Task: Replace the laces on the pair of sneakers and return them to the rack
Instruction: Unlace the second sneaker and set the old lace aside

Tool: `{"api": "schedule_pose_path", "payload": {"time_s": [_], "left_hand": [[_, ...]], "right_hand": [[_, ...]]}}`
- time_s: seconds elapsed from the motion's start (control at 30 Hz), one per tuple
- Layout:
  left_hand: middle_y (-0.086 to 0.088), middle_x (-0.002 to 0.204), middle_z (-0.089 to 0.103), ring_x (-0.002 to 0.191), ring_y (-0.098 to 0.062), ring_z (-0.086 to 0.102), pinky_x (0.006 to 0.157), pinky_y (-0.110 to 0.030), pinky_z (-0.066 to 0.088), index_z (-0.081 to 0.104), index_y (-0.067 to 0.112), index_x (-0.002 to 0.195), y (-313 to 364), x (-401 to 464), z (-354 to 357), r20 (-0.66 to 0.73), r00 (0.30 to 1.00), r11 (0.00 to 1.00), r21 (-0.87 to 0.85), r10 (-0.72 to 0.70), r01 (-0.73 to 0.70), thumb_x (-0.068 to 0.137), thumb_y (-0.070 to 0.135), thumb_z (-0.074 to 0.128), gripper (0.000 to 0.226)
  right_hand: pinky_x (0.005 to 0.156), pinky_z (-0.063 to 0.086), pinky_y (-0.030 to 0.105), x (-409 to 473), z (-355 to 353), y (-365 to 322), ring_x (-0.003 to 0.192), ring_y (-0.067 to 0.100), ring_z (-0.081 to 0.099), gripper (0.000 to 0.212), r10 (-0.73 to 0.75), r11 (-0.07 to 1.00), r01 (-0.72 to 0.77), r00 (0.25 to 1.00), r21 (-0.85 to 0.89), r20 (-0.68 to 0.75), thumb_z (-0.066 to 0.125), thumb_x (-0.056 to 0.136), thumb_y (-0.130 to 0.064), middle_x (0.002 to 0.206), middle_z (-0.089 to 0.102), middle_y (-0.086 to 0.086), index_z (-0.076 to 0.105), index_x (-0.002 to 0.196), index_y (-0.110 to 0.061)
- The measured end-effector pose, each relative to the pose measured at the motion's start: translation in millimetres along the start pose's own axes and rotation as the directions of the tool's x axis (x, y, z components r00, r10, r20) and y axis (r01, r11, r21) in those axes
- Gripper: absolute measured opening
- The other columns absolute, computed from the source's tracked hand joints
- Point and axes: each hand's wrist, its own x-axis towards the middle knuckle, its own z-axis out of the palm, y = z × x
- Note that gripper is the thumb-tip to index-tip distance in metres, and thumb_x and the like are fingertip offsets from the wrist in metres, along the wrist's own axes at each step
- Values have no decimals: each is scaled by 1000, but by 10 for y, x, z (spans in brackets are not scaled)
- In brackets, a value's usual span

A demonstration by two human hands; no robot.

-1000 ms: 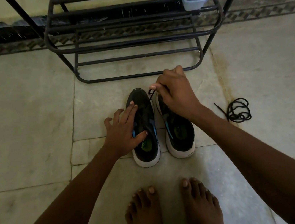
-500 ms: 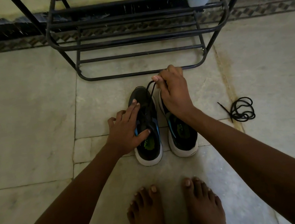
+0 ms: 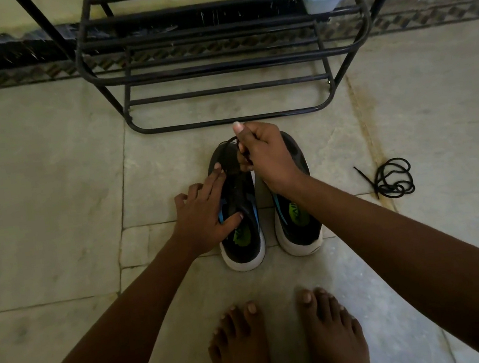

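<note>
Both sneakers stand side by side on the floor (image 3: 54, 204) before the rack (image 3: 218, 66): left hand (image 3: 203, 216) rests with fingers spread on the left sneaker (image 3: 245, 250), right hand (image 3: 268, 156) grips its black lace (image 3: 229, 142) with curled fingers above the right sneaker (image 3: 299, 234), and a loose lace (image 3: 394, 177) lies coiled well apart.

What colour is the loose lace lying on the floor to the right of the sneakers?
Black; the loose lace shows clearly in the head view, coiled on the pale floor.
</note>
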Motion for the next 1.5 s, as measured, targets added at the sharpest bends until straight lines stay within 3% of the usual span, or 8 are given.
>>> {"api": "schedule_pose_path", "payload": {"time_s": [0.3, 0.43, 0.6, 0.77, 1.0, 1.2, 1.33, 1.5], "left_hand": [[-2, 169, 21, 125, -32, 48, 95, -51, 40, 24, 21, 161, 40, 42, -14, 35, 999, 997, 76, -16, 13, 82, 81, 32, 100], [-2, 170, 21, 124, -33, 49, 95, -52, 40, 24, 21, 162, 34, 38, -14, 31, 1000, 997, 71, -2, 0, 81, 80, 34, 100], [0, 170, 19, 125, -33, 50, 95, -52, 40, 23, 22, 162, 36, 39, -24, 37, 999, 998, 65, -10, 8, 82, 79, 34, 99], [3, 172, 13, 128, -32, 47, 95, -50, 39, 16, 25, 163, 34, 42, -17, 67, 998, 998, 56, -19, 16, 82, 79, 32, 99], [2, 171, 13, 130, -34, 44, 96, -53, 42, 14, 25, 164, 30, 47, -15, 80, 997, 1000, -19, -2, 4, 82, 76, 37, 98], [3, 171, 11, 132, -33, 41, 99, -54, 41, 12, 26, 164, 43, 51, -38, 93, 996, 1000, -26, -5, 7, 83, 76, 35, 98], [3, 172, 11, 133, -34, 40, 99, -54, 41, 13, 25, 164, 53, 47, -69, 87, 996, 1000, -23, -5, 7, 83, 76, 34, 98], [1, 171, 12, 135, -34, 38, 101, -54, 39, 15, 24, 164, 75, 45, -84, 80, 997, 999, -34, -14, 17, 83, 75, 34, 98]], "right_hand": [[48, 34, 26, 63, -218, -473, 45, 17, 36, 49, -134, 978, 135, 991, -157, 21, 49, 107, -24, 54, 38, 11, 46, 67, 5], [56, 37, 26, 94, -549, -449, 50, 11, 43, 48, -279, 776, 218, 960, -591, -12, 55, 103, -31, 55, 47, 6, 54, 64, -2], [55, 41, 22, -47, -1094, -111, 49, 11, 51, 41, -225, 599, 11, 962, -801, -155, 61, 99, -33, 56, 55, 0, 58, 63, -13], [49, 33, 29, -277, -1671, 113, 44, 20, 36, 39, -160, 510, -244, 915, -825, -370, 62, 84, -21, 52, 39, 7, 39, 55, -7], [50, 22, 25, -474, -2117, 343, 61, 24, 38, 32, 185, 411, -543, 836, -732, -516, 63, 72, -3, 83, 42, 8, 33, 61, -10], [72, 46, 40, -603, -2156, 484, 72, 28, 48, 28, 262, 262, -557, 827, -788, -498, 57, 77, 2, 90, 50, 13, 36, 70, -14], [82, 31, 45, -696, -2183, 564, 91, 32, 51, 9, 200, 281, -518, 855, -808, -479, 59, 85, -13, 90, 47, 6, 51, 81, -14], [101, 27, 58, -833, -1951, 673, 123, 33, 47, 31, 6, 203, -427, 901, -881, -435, 66, 90, -42, 127, 57, 9, 67, 109, -18]]}}
